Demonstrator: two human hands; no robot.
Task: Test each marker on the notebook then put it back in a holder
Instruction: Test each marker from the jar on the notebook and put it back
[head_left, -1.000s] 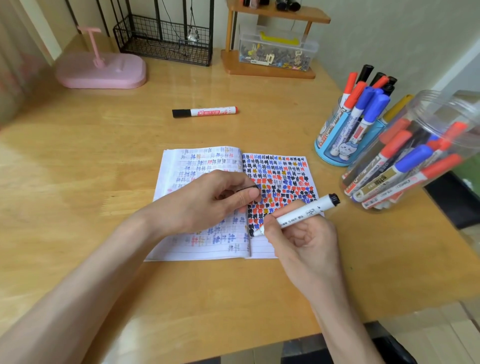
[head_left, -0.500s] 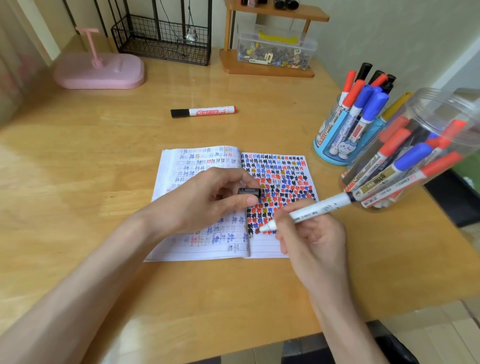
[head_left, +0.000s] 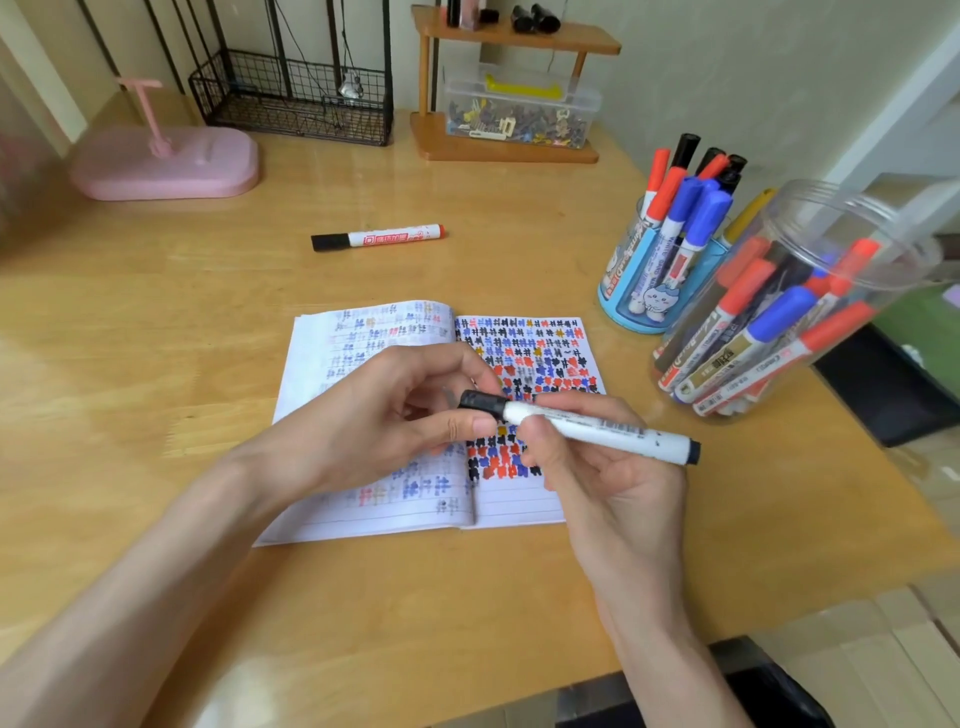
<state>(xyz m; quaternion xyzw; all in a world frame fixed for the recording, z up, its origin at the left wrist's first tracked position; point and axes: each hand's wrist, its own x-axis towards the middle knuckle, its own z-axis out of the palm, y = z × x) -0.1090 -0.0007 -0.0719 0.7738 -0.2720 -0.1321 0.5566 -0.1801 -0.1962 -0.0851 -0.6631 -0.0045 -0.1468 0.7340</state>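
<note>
Now that the cap (head_left: 480, 402) is back on: marker (head_left: 597, 428) has lifted off the notebook (head_left: 519, 504), where it wrote a second ago; its test looks finished.
Left hand (head_left: 374, 415): thumb and fingers pinch the cap.
Right hand (head_left: 597, 478): curled round the barrel, above the right page.
Next: probably the blue holder (head_left: 618, 296) or clear jar (head_left: 831, 223).

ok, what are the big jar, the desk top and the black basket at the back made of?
Big jar: looks like clear plastic, glossy; the markers show straight through its wall.
Desk top: wood or wood-look laminate, with light grain and a shiny sheen; cannot tell which.
Black basket: thin wire mesh, probably coated metal, matte.
</note>
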